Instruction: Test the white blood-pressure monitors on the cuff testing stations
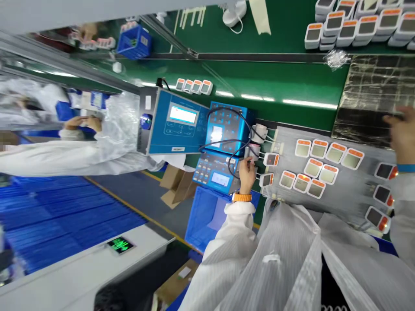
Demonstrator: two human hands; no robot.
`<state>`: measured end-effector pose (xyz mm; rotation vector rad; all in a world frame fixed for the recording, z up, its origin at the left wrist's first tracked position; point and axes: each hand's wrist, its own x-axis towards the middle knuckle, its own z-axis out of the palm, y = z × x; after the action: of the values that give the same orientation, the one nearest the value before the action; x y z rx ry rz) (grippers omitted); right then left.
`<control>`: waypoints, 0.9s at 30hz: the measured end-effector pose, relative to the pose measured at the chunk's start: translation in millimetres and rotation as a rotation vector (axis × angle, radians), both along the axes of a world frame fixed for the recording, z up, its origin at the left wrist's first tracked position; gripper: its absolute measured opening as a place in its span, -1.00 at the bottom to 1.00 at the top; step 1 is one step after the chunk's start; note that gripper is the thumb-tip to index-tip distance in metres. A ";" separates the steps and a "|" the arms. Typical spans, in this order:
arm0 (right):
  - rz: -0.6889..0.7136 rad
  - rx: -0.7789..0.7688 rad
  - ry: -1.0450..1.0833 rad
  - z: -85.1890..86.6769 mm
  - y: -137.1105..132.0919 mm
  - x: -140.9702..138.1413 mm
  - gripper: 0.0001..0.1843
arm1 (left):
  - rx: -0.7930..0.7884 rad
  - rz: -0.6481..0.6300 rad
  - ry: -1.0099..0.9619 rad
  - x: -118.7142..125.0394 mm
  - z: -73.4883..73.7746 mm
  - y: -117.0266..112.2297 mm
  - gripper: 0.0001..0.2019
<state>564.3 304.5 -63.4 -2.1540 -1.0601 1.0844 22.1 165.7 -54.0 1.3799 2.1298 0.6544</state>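
Note:
My left hand (247, 175), with an orange watch band at the wrist, has its fingers closed on a small white block (253, 152) with metal prongs. Beside it, small white-and-orange display devices (271, 159) sit against the prongs of such blocks. A dark cable (249, 129) loops over the blue instruments close by. At the far right my right hand (402, 134), blurred, is over the edge of a black gridded tray (363, 116); whether its fingers grip anything is unclear. Between my hands, several devices (319, 149) lie in rows on a grey mat (350, 190).
Blue instruments with lit screens (183, 123) stand left of the mat. A blue bin (207, 216) is below them. Stacked devices (366, 28) fill the shelf at upper right. A co-worker's sleeve (78, 157) reaches in from the left. An open cardboard box (177, 185) is on the floor.

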 end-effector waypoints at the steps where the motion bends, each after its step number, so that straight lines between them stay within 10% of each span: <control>1: 0.038 0.194 -0.049 3.1 -11.2 -29.2 -0.66 | -0.013 -0.006 -0.004 -5.5 0.2 -2.7 -0.78; 7: 0.520 0.320 0.257 -14.8 -102.9 -229.1 -0.70 | -0.083 -0.205 0.073 -15.6 3.8 -23.5 -0.77; 12: 0.608 0.256 0.312 -41.4 -136.8 -323.4 -0.35 | -0.114 -0.321 0.139 -19.4 3.5 -37.9 -0.77; 16: 0.639 0.220 0.230 -53.5 -121.6 -348.0 -0.11 | -0.073 -0.335 0.078 -16.3 -4.3 -20.2 -0.72; 22: 0.697 0.227 0.262 -72.7 -89.9 -338.1 -0.40 | -0.119 -0.489 -0.119 5.0 -14.4 21.2 -0.22; 27: 0.704 0.225 0.222 -80.4 -77.8 -329.0 -0.58 | -0.064 -0.609 -0.002 14.5 -14.5 27.7 -0.29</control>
<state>235.3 226.7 -143.8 -1.4593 -1.7914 1.3744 36.5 193.5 -68.5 1.8585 1.5756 0.3360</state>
